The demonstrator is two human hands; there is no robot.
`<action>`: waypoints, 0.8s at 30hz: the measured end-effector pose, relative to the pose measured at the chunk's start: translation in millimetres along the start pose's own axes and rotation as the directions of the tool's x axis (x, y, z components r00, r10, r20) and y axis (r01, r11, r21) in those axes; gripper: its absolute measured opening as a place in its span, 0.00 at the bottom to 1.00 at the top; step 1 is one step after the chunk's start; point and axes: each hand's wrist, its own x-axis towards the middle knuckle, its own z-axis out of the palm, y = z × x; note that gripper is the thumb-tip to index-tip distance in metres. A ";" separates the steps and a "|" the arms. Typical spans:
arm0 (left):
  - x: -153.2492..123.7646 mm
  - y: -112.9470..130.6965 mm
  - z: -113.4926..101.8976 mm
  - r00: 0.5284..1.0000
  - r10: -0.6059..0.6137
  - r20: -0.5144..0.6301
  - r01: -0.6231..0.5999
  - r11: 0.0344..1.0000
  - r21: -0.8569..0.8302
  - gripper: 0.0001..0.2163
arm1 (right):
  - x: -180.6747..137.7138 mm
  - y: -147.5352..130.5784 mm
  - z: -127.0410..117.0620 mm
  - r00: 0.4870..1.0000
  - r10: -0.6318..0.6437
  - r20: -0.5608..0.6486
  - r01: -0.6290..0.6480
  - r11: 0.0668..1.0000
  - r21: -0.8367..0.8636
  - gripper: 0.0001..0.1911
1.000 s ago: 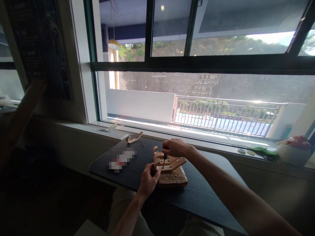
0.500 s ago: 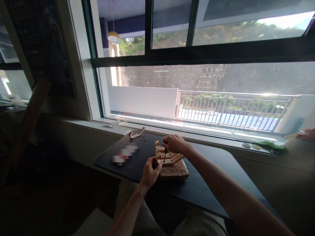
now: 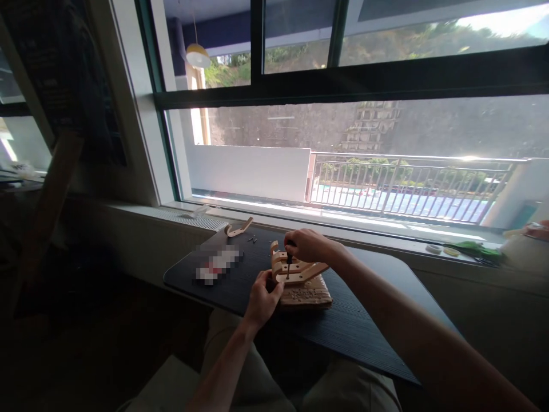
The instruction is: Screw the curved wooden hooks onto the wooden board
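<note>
My right hand [image 3: 309,245] is closed around the dark handle of a screwdriver [image 3: 289,264], which points down at a hole in the nearest curved wooden hook [image 3: 300,277]. With fingers and thumb, my left hand [image 3: 263,294] grips the curled left end of that hook. Other similar wooden pieces [image 3: 281,256] stand just behind it, partly hidden by my right hand. Beneath the hook lies a brown cardboard pad [image 3: 306,297] with many small marks or bits on its top. The screwdriver's tip and any screw under it are too small to make out.
On the dark table [image 3: 364,320], another wooden hook [image 3: 238,229] lies at the far left, beside a few small screws [image 3: 252,239]. A blurred-out packet [image 3: 218,266] sits left of my hands. Behind the table run the window sill [image 3: 386,237] and a vent grille [image 3: 189,218].
The camera view has shifted slightly. My right hand still holds the screwdriver upright at the hook, its wrist turned a little. My left hand keeps its place on the hook.
</note>
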 end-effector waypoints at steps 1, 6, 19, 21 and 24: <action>0.0 -0.2 0.0 1.000 -0.001 0.000 0.001 1.000 -0.001 0.11 | 0.1 -0.9 1.8 1.000 0.009 -0.011 -0.009 1.000 -0.001 0.15; 0.3 -0.9 0.2 1.000 0.007 -0.005 -0.007 1.000 0.001 0.11 | 0.8 -5.7 9.2 0.995 0.077 -0.058 -0.077 0.997 0.006 0.16; 0.4 -0.7 0.1 1.000 0.021 -0.010 -0.021 1.000 -0.016 0.09 | -7.0 -11.2 0.6 0.998 -0.051 -0.048 0.045 0.993 -0.112 0.15; -0.2 -0.1 0.3 1.000 0.024 -0.011 -0.024 1.000 0.001 0.09 | -7.6 -13.7 3.3 0.998 -0.048 -0.050 0.042 0.993 -0.111 0.16; -0.7 1.8 -0.2 0.999 0.030 -0.012 -0.029 0.999 0.019 0.08 | -5.5 -15.4 6.1 0.999 -0.001 -0.052 -0.006 0.991 -0.132 0.18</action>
